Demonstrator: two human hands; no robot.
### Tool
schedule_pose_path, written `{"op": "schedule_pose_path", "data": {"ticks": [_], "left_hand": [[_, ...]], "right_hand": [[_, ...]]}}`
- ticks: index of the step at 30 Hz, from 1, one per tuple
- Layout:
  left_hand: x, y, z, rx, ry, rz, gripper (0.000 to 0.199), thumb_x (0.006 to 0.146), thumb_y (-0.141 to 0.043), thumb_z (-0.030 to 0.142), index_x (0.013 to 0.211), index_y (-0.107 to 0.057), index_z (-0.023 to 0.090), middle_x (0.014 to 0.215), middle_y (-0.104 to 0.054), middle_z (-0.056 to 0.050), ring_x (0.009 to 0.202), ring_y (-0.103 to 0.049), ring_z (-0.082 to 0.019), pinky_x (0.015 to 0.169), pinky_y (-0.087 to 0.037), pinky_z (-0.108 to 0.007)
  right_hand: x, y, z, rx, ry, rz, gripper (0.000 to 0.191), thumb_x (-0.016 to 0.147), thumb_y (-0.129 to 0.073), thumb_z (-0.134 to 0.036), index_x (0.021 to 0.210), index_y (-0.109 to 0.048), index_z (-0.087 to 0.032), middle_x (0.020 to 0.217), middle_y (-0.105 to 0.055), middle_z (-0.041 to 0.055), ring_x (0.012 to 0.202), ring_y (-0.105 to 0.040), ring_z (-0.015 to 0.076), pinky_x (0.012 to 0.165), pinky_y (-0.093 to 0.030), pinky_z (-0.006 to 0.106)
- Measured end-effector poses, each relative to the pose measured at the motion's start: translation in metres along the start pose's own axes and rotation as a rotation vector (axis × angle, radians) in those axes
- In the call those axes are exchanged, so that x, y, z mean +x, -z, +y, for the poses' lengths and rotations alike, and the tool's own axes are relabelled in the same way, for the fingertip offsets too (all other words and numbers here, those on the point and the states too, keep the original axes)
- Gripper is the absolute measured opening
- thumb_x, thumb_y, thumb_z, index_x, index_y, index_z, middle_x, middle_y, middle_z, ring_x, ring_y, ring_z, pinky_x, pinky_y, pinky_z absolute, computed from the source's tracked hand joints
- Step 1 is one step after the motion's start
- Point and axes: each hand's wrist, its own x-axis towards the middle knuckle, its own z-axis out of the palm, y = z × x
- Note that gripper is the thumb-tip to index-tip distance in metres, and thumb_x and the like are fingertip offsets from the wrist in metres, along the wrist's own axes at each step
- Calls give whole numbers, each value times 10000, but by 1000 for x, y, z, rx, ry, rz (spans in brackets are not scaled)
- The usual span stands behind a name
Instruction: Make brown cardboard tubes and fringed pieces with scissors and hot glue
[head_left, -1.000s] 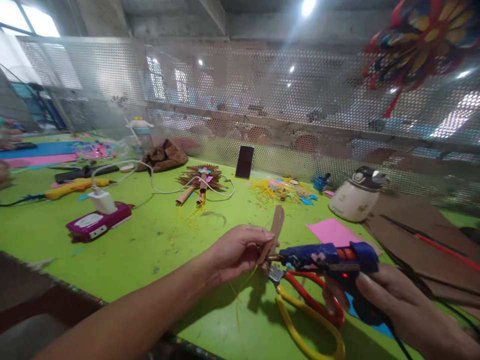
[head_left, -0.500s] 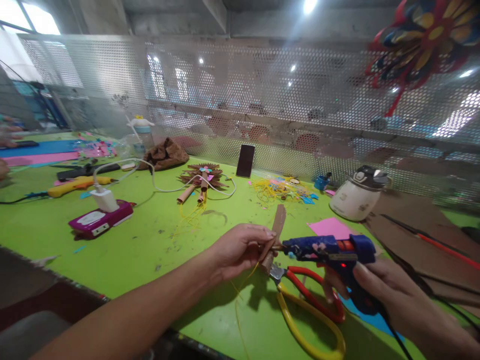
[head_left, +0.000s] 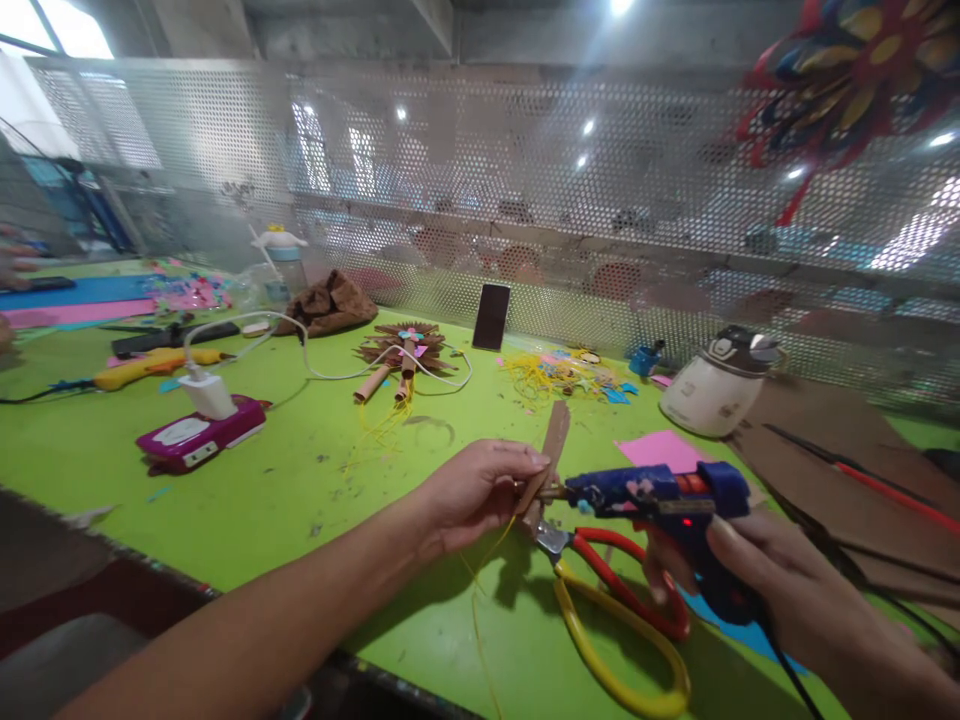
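Pinched in the fingers of my left hand (head_left: 484, 490) is a brown cardboard strip (head_left: 555, 440), held above the green table. A thin yellow string (head_left: 475, 590) hangs down from it. My right hand (head_left: 780, 580) grips a blue hot glue gun (head_left: 660, 495) with a small red light on its side. The gun's nozzle points left and meets the cardboard by my left fingertips; whether glue is coming out I cannot tell. Below the gun lie scissors (head_left: 622, 675) with one red and one yellow handle, their blades partly hidden behind the cardboard.
A cardboard figure (head_left: 409, 350) with rolled tubes sits mid-table, near a purple power strip (head_left: 199, 435) with a white cable. Behind are a phone (head_left: 491, 317), yellow string scraps (head_left: 551, 380) and a white bottle (head_left: 712, 390). Brown cardboard sheets (head_left: 817, 430) cover the right. A person's hand shows far left.
The glue gun's nozzle has shifted slightly along the cardboard strip, and more of its metal tip shows. Both hands keep their hold; the view has tilted a little.
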Motion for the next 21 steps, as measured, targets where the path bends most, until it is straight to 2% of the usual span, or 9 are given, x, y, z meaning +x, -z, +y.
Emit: {"op": "schedule_pose_path", "data": {"ticks": [3, 9, 14, 18, 21], "left_hand": [[0, 0, 0, 7, -6, 21, 80, 676, -677, 153, 687, -625, 93, 656, -593, -36, 561, -538, -101, 561, -449, -228], [-2, -1, 1, 7, 31, -10, 138, 687, -699, 206, 693, -617, 96, 655, -593, -35, 560, -539, -102, 560, -439, -232], [-1, 2, 2, 20, 38, 1, 164, 687, -711, 227, 721, -629, 90, 656, -598, -36, 566, -539, -98, 571, -421, -225], [0, 2, 2, 0, 16, -4, 134, 688, -701, 199, 725, -628, 92, 670, -602, -39, 579, -540, -104, 584, -419, -240], [-1, 0, 2, -16, -15, 17, 119, 677, -700, 173, 723, -621, 97, 689, -599, -40, 581, -538, -102, 593, -431, -240]], "right_hand": [[2, 2, 4, 8, -12, 40, 479, 912, -372, -522, 693, -586, -154, 717, -628, 91, 558, -514, 157, 515, -360, 282], [-1, -4, 1, -5, 2, -43, 489, 892, -387, -558, 683, -581, -161, 703, -621, 87, 615, -556, 184, 544, -388, 290], [-3, -6, -1, -43, 9, -93, 520, 881, -392, -580, 697, -620, -151, 701, -624, 81, 607, -542, 171, 537, -378, 274], [-1, -2, -2, 77, 3, -35, 547, 859, -380, -619, 659, -593, -156, 681, -610, 88, 562, -526, 174, 522, -392, 290], [3, 0, -1, 108, -15, 25, 511, 868, -398, -584, 665, -586, -154, 696, -610, 98, 573, -542, 186, 534, -420, 305]]}}
